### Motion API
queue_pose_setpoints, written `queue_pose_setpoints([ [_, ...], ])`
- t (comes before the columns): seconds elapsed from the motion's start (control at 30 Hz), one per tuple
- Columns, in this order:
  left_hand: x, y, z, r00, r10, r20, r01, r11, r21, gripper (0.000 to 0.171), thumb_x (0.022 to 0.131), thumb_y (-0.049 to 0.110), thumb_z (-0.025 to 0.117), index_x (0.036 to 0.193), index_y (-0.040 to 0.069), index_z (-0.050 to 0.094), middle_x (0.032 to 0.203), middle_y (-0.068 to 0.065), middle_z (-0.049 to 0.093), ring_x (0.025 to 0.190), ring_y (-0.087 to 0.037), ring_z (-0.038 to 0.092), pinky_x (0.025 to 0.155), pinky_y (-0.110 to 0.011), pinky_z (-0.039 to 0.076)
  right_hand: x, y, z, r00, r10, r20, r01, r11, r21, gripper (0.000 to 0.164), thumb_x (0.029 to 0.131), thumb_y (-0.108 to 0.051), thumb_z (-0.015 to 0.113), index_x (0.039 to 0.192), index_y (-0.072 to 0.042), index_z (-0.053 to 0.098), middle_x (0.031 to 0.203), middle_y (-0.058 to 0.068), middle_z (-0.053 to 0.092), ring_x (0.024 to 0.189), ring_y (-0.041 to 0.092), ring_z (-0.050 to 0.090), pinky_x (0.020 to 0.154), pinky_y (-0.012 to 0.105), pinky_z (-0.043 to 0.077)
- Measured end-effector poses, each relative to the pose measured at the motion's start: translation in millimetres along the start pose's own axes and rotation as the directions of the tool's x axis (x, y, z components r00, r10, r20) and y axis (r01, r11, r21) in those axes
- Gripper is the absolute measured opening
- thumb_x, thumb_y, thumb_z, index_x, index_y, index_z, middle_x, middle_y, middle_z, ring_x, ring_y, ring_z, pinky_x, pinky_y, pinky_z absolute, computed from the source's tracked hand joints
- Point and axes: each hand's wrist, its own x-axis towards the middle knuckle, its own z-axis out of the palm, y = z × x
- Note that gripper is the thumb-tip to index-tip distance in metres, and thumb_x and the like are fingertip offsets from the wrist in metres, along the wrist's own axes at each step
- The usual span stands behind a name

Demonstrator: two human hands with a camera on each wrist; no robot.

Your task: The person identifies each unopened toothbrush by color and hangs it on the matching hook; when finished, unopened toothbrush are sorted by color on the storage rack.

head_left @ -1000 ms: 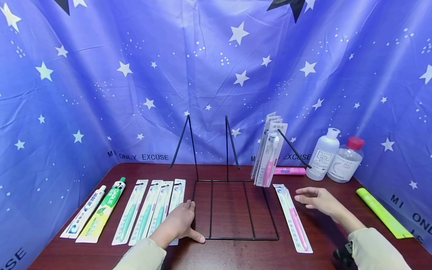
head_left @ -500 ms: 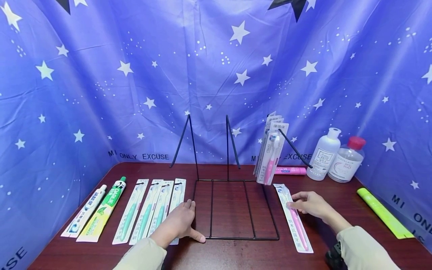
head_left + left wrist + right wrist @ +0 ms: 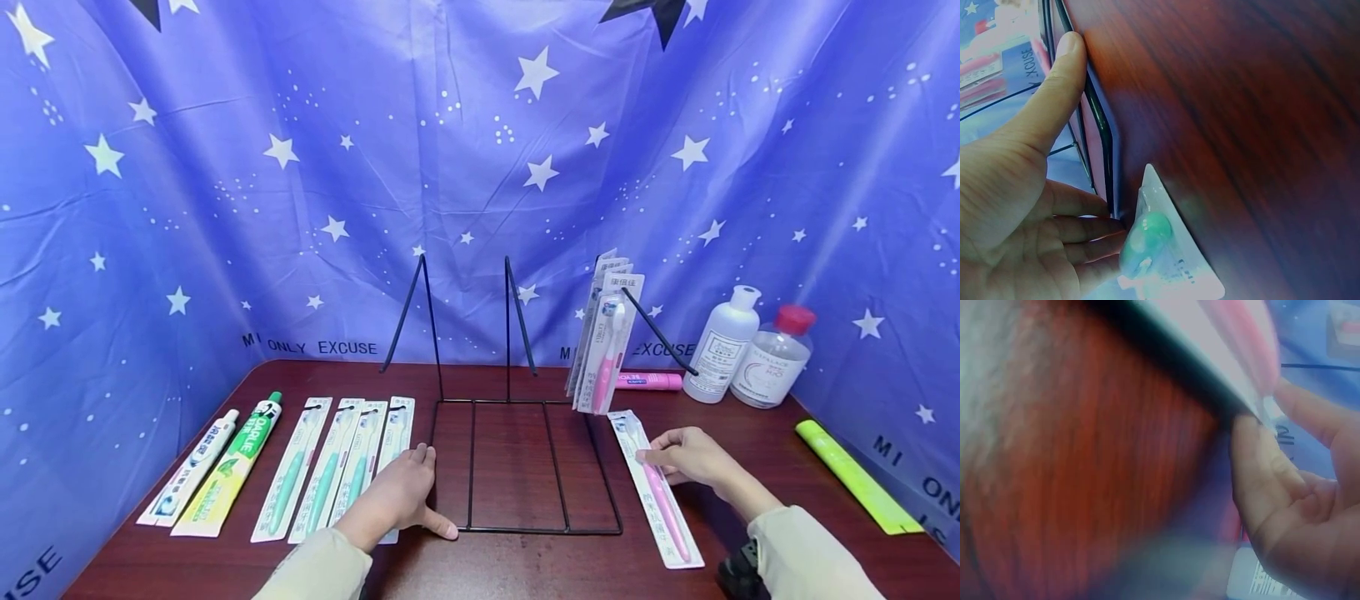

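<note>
Though the right wrist view crops it, your right hand [image 3: 696,460] pinches the pink toothbrush [image 3: 667,510] beside the rack [image 3: 540,530].
Your left hand [image 3: 399,493], thumb spread, touches the rack, partly hiding a green toothbrush [image 3: 397,427].

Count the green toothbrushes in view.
4, side by side on the table, left of the rack: the leftmost toothbrush, second toothbrush, third toothbrush and rightmost toothbrush, partly hidden by the left hand. No others show.
</note>
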Motion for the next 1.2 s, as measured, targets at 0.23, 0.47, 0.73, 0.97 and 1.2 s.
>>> queue_pose_setpoints([
  [0.23, -0.3, 0.2, 0.6, 1.000, 0.015, -0.012, -0.015, 1.000, 0.005, 0.115, 0.053, 0.066, 0.070, 0.127, -0.017, 0.040, 0.130, -0.033, 0.039, 0.120, -0.040, 0.040, 0.099, -0.042, 0.035, -8, 9, -15, 1.000, -0.021, 0.010, 0.020, 0.996, 0.089, 0.046, 0.085, -0.020, 0.063, 0.112, 0.016, 0.052, 0.088, 0.010, 0.063, 0.078, 0.017, 0.060, 0.069, 0.033, 0.052],
  [0.47, -0.7, 0.8, -2.0, 1.000, 0.005, -0.009, -0.005, 1.000, -0.006, 0.116, 0.053, 0.066, 0.070, 0.127, -0.017, 0.039, 0.131, -0.033, 0.038, 0.121, -0.040, 0.039, 0.099, -0.042, 0.034, -21, 14, -38, 0.997, -0.073, -0.024, 0.077, 0.981, 0.181, 0.050, 0.088, -0.022, 0.059, 0.118, 0.016, 0.047, 0.097, 0.011, 0.063, 0.085, 0.017, 0.062, 0.073, 0.032, 0.052],
  [0.73, -2.0, 2.7, -3.1, 1.000, 0.003, -0.005, -0.003, 1.000, -0.017, 0.115, 0.052, 0.065, 0.071, 0.127, -0.017, 0.039, 0.131, -0.033, 0.037, 0.122, -0.041, 0.038, 0.100, -0.044, 0.033, -34, 28, -63, 0.972, -0.229, -0.055, 0.235, 0.918, 0.319, 0.015, 0.092, -0.013, 0.053, 0.104, -0.009, 0.061, 0.089, 0.003, 0.066, 0.079, 0.018, 0.065, 0.069, 0.035, 0.053],
  [0.97, -1.5, 2.6, -2.5, 1.000, 0.001, 0.007, -0.001, 1.000, -0.017, 0.115, 0.053, 0.065, 0.071, 0.127, -0.017, 0.039, 0.131, -0.033, 0.037, 0.122, -0.041, 0.037, 0.100, -0.044, 0.032, -73, -11, -63, 0.933, -0.343, -0.107, 0.358, 0.868, 0.344, 0.019, 0.093, -0.002, 0.048, 0.103, -0.011, 0.061, 0.089, 0.003, 0.067, 0.077, 0.020, 0.065, 0.069, 0.035, 0.053],
  [1.2, -0.8, 1.8, -1.4, 1.000, -0.002, 0.007, 0.002, 1.000, -0.022, 0.115, 0.053, 0.065, 0.071, 0.128, -0.017, 0.038, 0.132, -0.033, 0.037, 0.122, -0.041, 0.037, 0.100, -0.044, 0.032, -98, -36, -63, 0.894, -0.421, -0.153, 0.446, 0.867, 0.220, 0.020, 0.091, 0.003, 0.047, 0.109, 0.000, 0.057, 0.090, 0.007, 0.067, 0.077, 0.023, 0.065, 0.068, 0.033, 0.053],
])
